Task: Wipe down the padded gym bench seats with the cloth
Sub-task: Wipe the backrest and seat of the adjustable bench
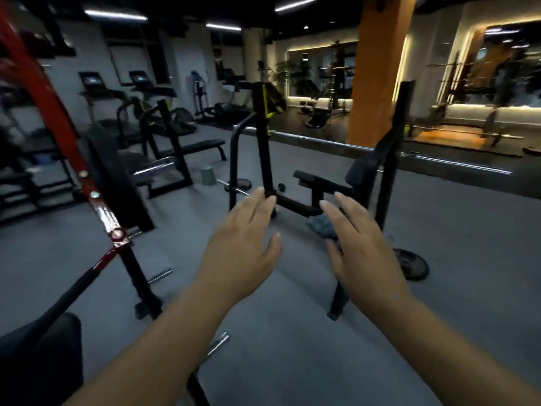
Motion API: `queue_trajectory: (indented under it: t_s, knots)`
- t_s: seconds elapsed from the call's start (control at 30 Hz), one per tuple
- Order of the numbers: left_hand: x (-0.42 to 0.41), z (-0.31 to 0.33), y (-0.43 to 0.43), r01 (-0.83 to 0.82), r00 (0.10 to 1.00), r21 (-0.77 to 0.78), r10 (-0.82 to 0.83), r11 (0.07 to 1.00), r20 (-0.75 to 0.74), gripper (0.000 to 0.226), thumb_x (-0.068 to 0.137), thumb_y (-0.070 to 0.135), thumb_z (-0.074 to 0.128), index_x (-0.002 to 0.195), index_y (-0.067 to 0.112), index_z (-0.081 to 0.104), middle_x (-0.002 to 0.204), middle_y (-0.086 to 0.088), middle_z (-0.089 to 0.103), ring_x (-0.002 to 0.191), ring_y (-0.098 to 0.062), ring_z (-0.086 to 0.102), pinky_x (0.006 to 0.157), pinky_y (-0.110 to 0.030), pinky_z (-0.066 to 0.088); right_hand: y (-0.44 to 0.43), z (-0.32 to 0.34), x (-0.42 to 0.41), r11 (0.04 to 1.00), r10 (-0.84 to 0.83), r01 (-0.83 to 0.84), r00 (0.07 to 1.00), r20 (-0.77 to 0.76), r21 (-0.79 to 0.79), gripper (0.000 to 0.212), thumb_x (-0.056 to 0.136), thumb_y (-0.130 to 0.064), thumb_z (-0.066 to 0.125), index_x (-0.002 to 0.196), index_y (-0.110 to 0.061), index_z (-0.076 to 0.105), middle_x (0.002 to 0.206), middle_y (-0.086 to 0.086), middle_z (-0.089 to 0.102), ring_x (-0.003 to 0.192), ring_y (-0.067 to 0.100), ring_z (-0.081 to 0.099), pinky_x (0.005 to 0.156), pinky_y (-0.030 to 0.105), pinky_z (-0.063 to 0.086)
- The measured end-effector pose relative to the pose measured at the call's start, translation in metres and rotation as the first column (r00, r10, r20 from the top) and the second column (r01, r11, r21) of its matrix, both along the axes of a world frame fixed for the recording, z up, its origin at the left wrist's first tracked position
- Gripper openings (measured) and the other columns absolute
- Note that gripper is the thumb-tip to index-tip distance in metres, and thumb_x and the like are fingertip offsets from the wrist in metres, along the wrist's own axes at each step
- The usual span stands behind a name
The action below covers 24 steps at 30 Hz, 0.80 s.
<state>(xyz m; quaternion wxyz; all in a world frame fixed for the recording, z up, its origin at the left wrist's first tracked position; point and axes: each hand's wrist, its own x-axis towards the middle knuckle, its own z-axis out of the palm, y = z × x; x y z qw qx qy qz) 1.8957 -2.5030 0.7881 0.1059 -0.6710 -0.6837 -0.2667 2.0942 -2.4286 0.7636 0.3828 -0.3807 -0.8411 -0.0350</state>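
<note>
Two hands reach forward above the grey floor (pixel 292 332): the left hand (pixel 246 247) is released, fingers straight and spread, and the right hand (pixel 357 244) has straight fingers, its thumb pinching the bunched blue-grey cloth (pixel 320 225). Just beyond stands the bench with its black padded seat (pixel 319 181). Further left, a grey-green bin (pixel 209 175) sits on the floor, its contents hidden

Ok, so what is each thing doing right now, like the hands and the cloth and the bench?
left hand: open, fingers spread, holding nothing
right hand: fingers straight, seems to pinch the cloth with its thumb
cloth: bunched up under the right hand
bench seat: no hand on it yet
weight plate: flat on the floor
ceiling lights: on
</note>
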Motion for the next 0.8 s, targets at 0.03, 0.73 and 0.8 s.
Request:
queue_trajectory:
  t_s: [0.03,0.73,0.8]
  knots:
    - [-0.008,0.000,0.010,-0.037,0.999,0.004,0.037,0.999,-0.010,0.061,0.100,0.039,0.044,0.156,0.022,0.027,0.165,0.003,0.017,0.149,-0.016,0.020,0.116,-0.031,0.027,0.016,0.000,-0.012,0.999,0.037,-0.037,0.999,0.000,-0.006,0.066,0.090,-0.004,0.068,0.150,-0.015,0.042,0.157,0.008,0.036,0.146,0.025,0.031,0.117,0.039,0.031]
    - [-0.177,-0.006,0.137,-0.698,0.715,-0.021,0.695,0.716,-0.071,0.064,0.100,0.039,0.046,0.157,0.021,0.024,0.166,0.000,0.015,0.150,-0.016,0.016,0.120,-0.033,0.018,0.238,-0.007,-0.299,0.674,0.738,-0.738,0.669,-0.092,0.037,0.061,0.091,-0.003,0.065,0.147,-0.012,0.042,0.156,0.013,0.037,0.142,0.033,0.037,0.111,0.047,0.040]
    - [-0.178,-0.010,0.177,-0.729,0.684,-0.023,0.726,0.684,-0.069,0.064,0.100,0.040,0.046,0.157,0.022,0.024,0.166,0.001,0.014,0.151,-0.016,0.015,0.121,-0.034,0.018,0.279,-0.013,-0.310,0.631,0.775,-0.774,0.626,-0.091,0.051,0.061,0.092,-0.004,0.063,0.148,-0.013,0.041,0.156,0.012,0.036,0.143,0.032,0.035,0.112,0.046,0.040]
